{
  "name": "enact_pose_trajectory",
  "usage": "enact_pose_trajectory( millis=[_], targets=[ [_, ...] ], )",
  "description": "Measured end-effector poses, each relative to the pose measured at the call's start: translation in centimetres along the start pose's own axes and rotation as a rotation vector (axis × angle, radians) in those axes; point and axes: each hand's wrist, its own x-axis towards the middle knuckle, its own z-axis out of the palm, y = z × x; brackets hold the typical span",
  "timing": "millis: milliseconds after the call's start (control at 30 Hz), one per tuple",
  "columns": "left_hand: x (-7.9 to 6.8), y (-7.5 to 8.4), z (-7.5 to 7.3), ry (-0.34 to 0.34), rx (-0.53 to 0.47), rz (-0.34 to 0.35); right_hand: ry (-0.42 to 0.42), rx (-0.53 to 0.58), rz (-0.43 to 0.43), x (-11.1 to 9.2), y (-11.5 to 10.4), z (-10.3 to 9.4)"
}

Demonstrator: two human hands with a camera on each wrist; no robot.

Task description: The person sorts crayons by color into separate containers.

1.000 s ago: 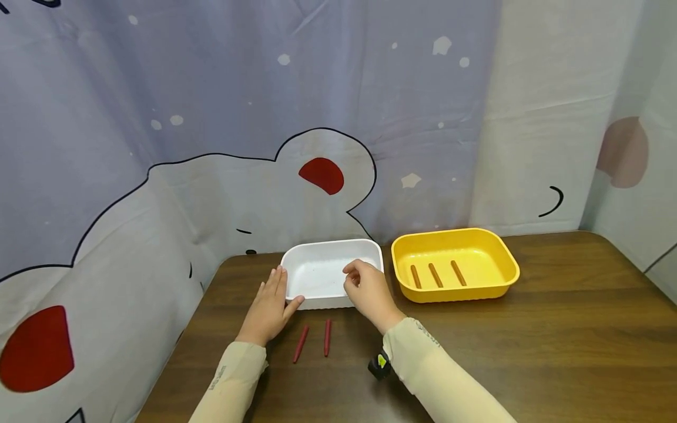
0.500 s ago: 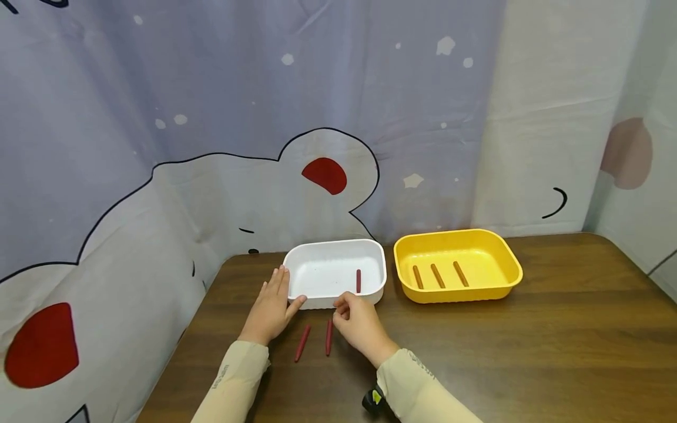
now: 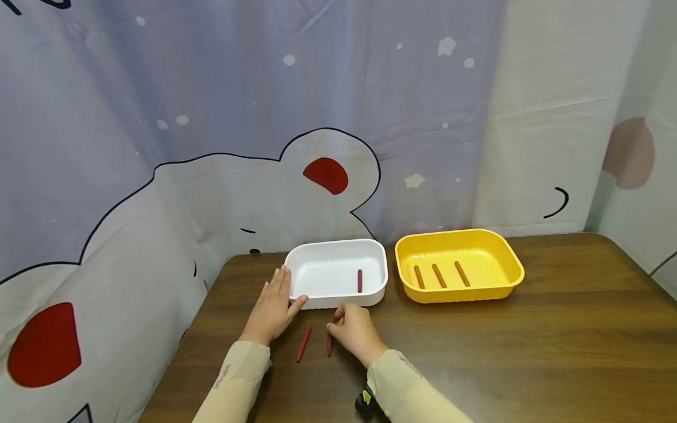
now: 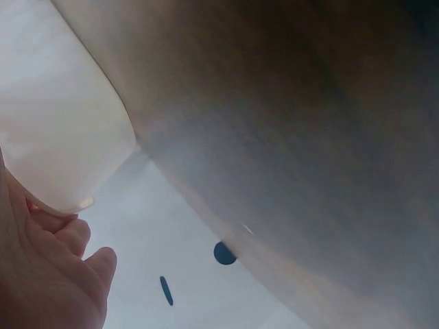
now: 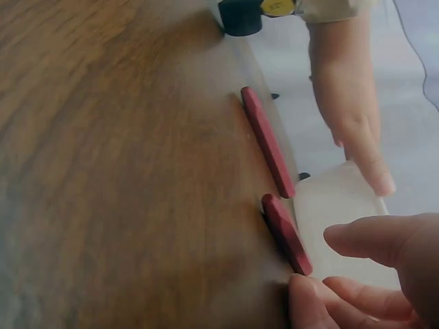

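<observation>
My left hand (image 3: 268,310) rests against the left side of the white tray (image 3: 322,302), fingers straight and thumb at the front rim. The left wrist view shows its fingers (image 4: 74,236) along the tray's edge. Two dark red crayons lie on the table in front of the tray. My right hand (image 3: 357,336) is at the right crayon (image 3: 329,345) and partly covers it. In the right wrist view, its thumb (image 5: 363,236) stands apart from the fingers, whose tips are by the crayon's end. The left crayon (image 3: 304,343) lies untouched. Another red crayon (image 3: 359,281) lies inside the tray.
To the right of the white tray stands a yellow tray (image 3: 460,295) holding three brownish sticks (image 3: 439,275). A patterned curtain (image 3: 254,88) hangs behind the wooden table (image 3: 571,329). A black device (image 3: 365,402) sits at my right wrist.
My right hand has moved from inside the white tray down toward me, to the right crayon on the table. A crayon now shows in the tray. My left hand has stayed put.
</observation>
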Motion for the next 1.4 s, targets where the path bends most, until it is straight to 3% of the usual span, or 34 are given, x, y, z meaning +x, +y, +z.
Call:
enact_pose_trajectory(
  millis=[233, 533, 900, 1033, 1400],
  targets=[
    [0.0, -0.1, 0.1, -0.001, -0.003, 0.000, 0.027, -0.106, 0.010, 0.5, -0.2, 0.9],
    [0.0, -0.2, 0.0, -0.001, 0.003, 0.006, -0.004, -0.138, 0.077, 1.1, -0.6, 1.6],
    [0.0, -0.1, 0.0, -0.009, 0.003, 0.004, 0.021, -0.192, 0.105, 1.1, -0.6, 1.8],
    [0.0, -0.1, 0.0, -0.008, 0.004, -0.001, 0.043, -0.168, 0.061, 1.0, -0.5, 1.6],
    [0.0, 0.0, 0.0, -0.014, -0.011, -0.008, 0.059, 0.025, 0.012, 0.3, 0.3, 1.0]
  ],
)
